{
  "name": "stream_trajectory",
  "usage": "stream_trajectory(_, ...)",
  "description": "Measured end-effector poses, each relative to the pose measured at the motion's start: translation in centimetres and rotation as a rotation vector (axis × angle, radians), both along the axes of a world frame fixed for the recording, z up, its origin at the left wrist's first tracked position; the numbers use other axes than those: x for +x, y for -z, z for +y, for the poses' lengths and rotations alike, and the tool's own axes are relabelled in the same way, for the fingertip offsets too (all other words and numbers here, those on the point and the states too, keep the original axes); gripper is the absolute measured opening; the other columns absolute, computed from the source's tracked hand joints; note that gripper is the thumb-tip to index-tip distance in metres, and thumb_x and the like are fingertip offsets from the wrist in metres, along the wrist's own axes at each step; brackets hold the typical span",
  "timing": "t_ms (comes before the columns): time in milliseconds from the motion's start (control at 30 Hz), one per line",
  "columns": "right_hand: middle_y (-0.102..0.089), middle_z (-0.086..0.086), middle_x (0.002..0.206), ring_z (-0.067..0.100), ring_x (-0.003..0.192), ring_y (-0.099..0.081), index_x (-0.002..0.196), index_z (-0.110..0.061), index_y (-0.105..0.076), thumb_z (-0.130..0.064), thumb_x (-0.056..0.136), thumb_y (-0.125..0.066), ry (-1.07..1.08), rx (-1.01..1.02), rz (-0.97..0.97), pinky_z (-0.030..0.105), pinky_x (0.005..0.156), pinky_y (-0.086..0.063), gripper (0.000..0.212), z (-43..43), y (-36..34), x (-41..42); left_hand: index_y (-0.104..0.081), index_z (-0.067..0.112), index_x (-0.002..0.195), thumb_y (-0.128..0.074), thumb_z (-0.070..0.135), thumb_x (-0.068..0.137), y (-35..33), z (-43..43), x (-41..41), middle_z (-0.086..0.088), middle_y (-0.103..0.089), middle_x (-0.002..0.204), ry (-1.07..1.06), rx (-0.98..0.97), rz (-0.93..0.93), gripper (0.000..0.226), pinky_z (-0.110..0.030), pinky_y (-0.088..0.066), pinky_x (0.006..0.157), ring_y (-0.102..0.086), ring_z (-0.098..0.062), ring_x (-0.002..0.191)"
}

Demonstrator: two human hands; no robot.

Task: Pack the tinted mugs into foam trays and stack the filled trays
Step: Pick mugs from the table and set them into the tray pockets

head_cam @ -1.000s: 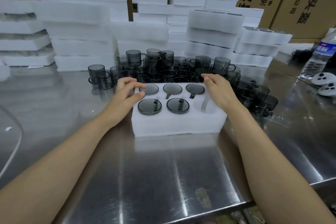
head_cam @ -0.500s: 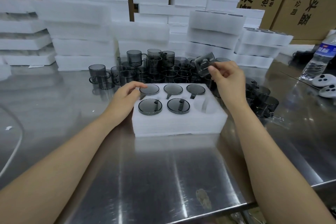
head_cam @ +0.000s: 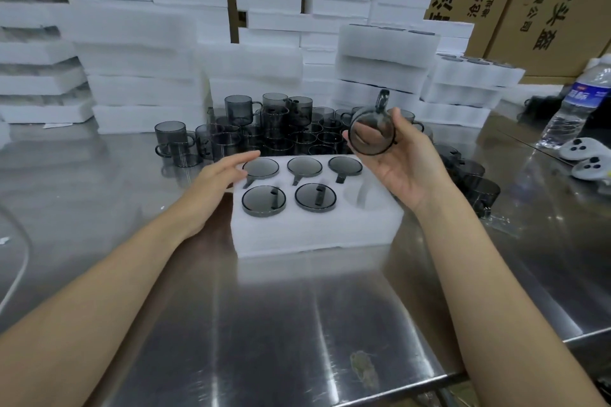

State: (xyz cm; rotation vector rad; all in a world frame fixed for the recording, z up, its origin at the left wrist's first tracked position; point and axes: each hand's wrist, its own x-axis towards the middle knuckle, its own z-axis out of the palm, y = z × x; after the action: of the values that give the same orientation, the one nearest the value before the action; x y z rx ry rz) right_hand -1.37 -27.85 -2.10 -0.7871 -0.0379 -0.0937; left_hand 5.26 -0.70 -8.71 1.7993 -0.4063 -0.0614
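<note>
Right fingers [head_cam: 401, 129] around tinted mug [head_cam: 372, 137], handle up

A white foam tray [head_cam: 317, 235] sits on the desk [head_cam: 264, 324], five smoky grey mugs [head_cam: 263, 201] sunk base-up in its holes; the front-right hole [head_cam: 358, 195] is empty; a sixth mug [head_cam: 373, 135], tipped with its handle upward, is gripped in the right hand [head_cam: 406, 158] above the tray; loose mugs [head_cam: 238, 109] crowd just behind; filled trays [head_cam: 386, 56] stand stacked beyond.

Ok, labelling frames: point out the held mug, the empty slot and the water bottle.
held mug [head_cam: 373, 134], head view, round end.
empty slot [head_cam: 358, 196], head view, foam hollow.
water bottle [head_cam: 585, 94], head view, blue label.
</note>
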Motion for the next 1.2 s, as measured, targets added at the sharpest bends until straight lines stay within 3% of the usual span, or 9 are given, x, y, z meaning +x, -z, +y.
stream_trajectory(167,-0.059,0.034,0.119,0.048,0.096,-0.066,0.128,0.01,-0.048,-0.029,0.099,-0.048,-0.146,0.055,0.116,0.034,0.06,-0.061,0.048,0.0,-0.4,-0.3,-0.069,0.047,0.102,-0.052,0.014,0.082,0.1,-0.2,-0.1,0.02,-0.069,0.109,-0.075,-0.106,-0.024,0.042,-0.035,-0.045,0.102,-0.062,-0.008,0.109)
stream_trajectory(233,-0.057,0.037,0.121,0.051,0.099,-0.064,0.125,0.012,-0.048,-0.026,0.098,-0.048,-0.148,0.061,0.105,0.037,0.062,-0.061,0.047,-0.1,-0.3,-0.3,-0.068,0.044,0.104,-0.051,0.008,0.088,0.2,-0.3,0.0,0.014,-0.071,0.103,-0.088,-0.107,-0.026,0.043,-0.032,-0.047,0.095,-0.064,-0.014,0.107)
stream_trajectory(400,-0.053,0.033,0.129,0.049,0.115,-0.056,0.124,0.009,-0.05,-0.013,0.091,-0.051,-0.123,0.139,0.022,0.054,0.087,-0.054,0.04,-0.4,-0.2,-0.2,-0.058,0.037,0.117,-0.048,0.004,0.092,0.2,-0.6,0.0,0.017,-0.065,0.118,-0.094,-0.146,-0.013,0.042,-0.027,-0.046,0.095,-0.061,-0.008,0.112)
stream_trajectory(500,-0.067,0.022,0.11,0.036,0.107,-0.065,0.106,0.004,-0.061,-0.02,0.092,-0.059,-0.084,0.032,0.014,0.045,0.088,-0.056,0.029,-0.7,0.1,0.1,-0.057,0.037,0.118,-0.049,0.005,0.092,0.2,-0.6,0.0,0.018,-0.066,0.116,-0.098,-0.156,-0.007,0.042,-0.025,-0.047,0.091,-0.062,-0.006,0.11)
stream_trajectory(733,-0.071,-0.001,0.085,0.015,0.079,-0.069,0.089,-0.022,-0.072,-0.044,0.078,-0.074,0.108,-0.6,-0.084,0.027,0.07,-0.054,0.026,-0.3,-0.1,-0.5,-0.058,0.037,0.117,-0.05,0.007,0.092,0.5,-0.3,0.2,0.014,-0.066,0.121,-0.086,-0.148,-0.007,0.04,-0.032,-0.044,0.102,-0.06,-0.009,0.114)
stream_trajectory(867,-0.072,-0.012,0.089,0.003,0.084,-0.066,0.095,-0.028,-0.075,-0.053,0.073,-0.075,0.305,-1.075,-0.026,0.02,0.077,-0.045,0.033,0.4,0.1,-1.0,-0.058,0.038,0.116,-0.051,0.01,0.089,0.4,-0.3,0.1,0.014,-0.066,0.121,-0.082,-0.146,-0.006,0.039,-0.032,-0.044,0.102,-0.06,-0.009,0.115)
stream_trajectory(1000,-0.047,0.003,0.111,0.017,0.101,-0.056,0.104,-0.018,-0.07,-0.055,0.074,-0.073,0.56,-1.539,0.121,0.032,0.085,-0.048,0.048,1.5,0.4,-1.5,-0.058,0.037,0.117,-0.052,0.011,0.089,0.4,-0.3,0.0,0.015,-0.066,0.119,-0.08,-0.141,-0.007,0.039,-0.029,-0.045,0.098,-0.06,-0.009,0.114)
stream_trajectory(1100,-0.034,0.002,0.109,0.024,0.109,-0.048,0.104,-0.016,-0.067,-0.057,0.079,-0.066,0.532,-1.777,0.156,0.036,0.084,-0.048,0.048,2.6,0.6,-2.4,-0.058,0.034,0.12,-0.05,0.008,0.091,0.4,-0.3,0.1,0.014,-0.066,0.119,-0.088,-0.137,-0.004,0.04,-0.03,-0.045,0.1,-0.061,-0.007,0.112)
stream_trajectory(1200,-0.038,-0.001,0.113,0.023,0.115,-0.039,0.115,-0.024,-0.056,-0.061,0.081,-0.059,0.361,-1.998,0.119,0.037,0.084,-0.041,0.05,2.3,0.3,-2.9,-0.058,0.032,0.121,-0.048,0.005,0.092,0.4,-0.4,0.1,0.014,-0.067,0.117,-0.09,-0.138,-0.001,0.041,-0.031,-0.045,0.101,-0.062,-0.008,0.111)
